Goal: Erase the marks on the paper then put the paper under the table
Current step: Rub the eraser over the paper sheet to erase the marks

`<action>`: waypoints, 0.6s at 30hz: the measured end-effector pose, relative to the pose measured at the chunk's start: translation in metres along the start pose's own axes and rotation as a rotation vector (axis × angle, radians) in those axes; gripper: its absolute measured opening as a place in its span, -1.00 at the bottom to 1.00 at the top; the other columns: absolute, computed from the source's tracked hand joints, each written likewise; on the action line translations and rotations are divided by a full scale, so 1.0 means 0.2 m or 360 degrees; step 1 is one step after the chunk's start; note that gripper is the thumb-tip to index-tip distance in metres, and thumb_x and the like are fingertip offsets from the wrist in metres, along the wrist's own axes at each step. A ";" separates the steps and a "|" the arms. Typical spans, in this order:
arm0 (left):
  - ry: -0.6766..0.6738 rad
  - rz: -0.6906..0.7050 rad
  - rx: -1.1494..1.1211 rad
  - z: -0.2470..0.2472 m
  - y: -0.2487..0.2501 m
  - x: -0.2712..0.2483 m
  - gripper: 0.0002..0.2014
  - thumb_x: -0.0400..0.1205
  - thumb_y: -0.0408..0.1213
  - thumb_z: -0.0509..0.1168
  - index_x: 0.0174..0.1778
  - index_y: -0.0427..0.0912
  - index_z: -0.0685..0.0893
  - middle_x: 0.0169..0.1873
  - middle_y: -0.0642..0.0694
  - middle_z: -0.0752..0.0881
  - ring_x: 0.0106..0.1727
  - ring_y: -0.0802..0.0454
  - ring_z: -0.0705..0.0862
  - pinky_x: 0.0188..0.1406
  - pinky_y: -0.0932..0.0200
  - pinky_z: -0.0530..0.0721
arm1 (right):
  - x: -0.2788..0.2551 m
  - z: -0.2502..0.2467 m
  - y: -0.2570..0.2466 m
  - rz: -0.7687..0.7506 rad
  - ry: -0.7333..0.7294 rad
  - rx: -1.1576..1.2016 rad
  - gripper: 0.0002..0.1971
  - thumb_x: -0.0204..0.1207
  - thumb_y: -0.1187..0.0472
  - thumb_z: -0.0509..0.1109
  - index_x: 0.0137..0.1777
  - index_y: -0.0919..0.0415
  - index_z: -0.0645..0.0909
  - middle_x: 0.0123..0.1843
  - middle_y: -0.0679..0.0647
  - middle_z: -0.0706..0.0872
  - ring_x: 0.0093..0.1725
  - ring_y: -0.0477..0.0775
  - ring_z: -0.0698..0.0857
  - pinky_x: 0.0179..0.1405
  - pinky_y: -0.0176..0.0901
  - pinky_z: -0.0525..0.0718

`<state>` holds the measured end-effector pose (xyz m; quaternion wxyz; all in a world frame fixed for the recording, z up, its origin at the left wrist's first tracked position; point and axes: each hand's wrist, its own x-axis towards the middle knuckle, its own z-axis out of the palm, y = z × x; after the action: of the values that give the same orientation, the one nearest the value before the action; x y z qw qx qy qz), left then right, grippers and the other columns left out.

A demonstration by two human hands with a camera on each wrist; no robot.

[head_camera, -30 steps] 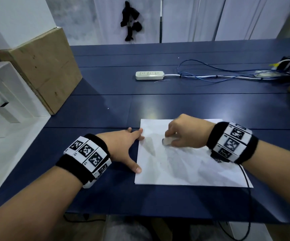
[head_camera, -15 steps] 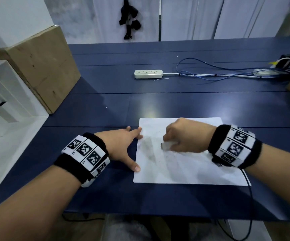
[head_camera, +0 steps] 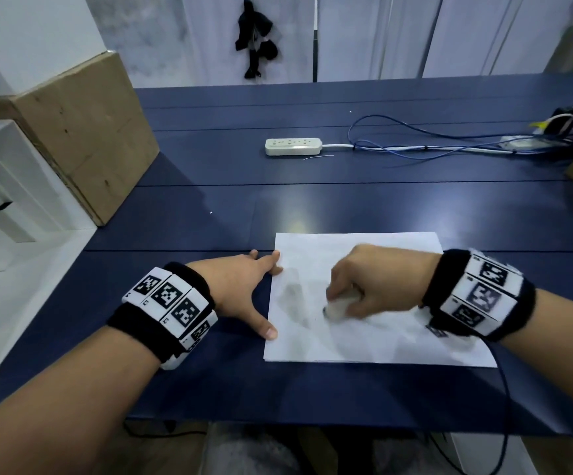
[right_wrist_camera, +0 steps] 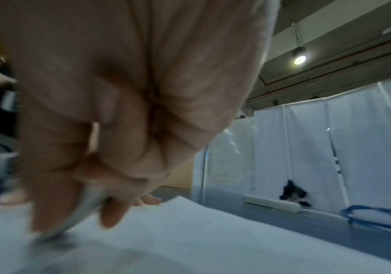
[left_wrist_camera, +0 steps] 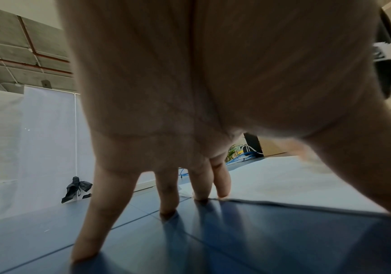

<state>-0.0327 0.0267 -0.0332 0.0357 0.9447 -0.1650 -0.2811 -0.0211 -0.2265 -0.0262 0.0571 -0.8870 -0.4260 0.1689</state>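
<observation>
Paper [head_camera: 374, 341] lies flat on the blue counter [head_camera: 347, 200] near its front edge, same spot as 0.5 s ago. Left hand [head_camera: 244, 286] is unchanged too: fingers spread straight, index tip & thumb tip pressing the sheet's left edge, the other tips on the counter. Right hand [head_camera: 374, 286] is curled round a white eraser [head_camera: 336, 308] w/ its tip on the paper at the grey smudge [head_camera: 295, 299]; vs earlier it sits slightly nearer the person & is motion-blurred.
</observation>
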 end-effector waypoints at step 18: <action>0.0002 0.0004 0.0005 0.01 -0.01 0.01 0.36 0.23 0.33 0.57 0.73 0.02 -0.22 0.63 0.35 0.21 0.71 0.17 -0.14 0.70 0.02 0.08 | -0.03 0.02 -0.07 -0.0121 -0.0185 -0.0083 -0.75 0.48 -0.01 0.45 0.10 0.01 0.79 -0.08 -0.06 0.74 -0.16 -0.05 0.56 -0.04 -0.13 0.61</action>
<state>-0.0317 0.0273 -0.0351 0.0347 0.9448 -0.1665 -0.2800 -0.0353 -0.2221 -0.0244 0.0157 -0.8600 -0.4662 0.2067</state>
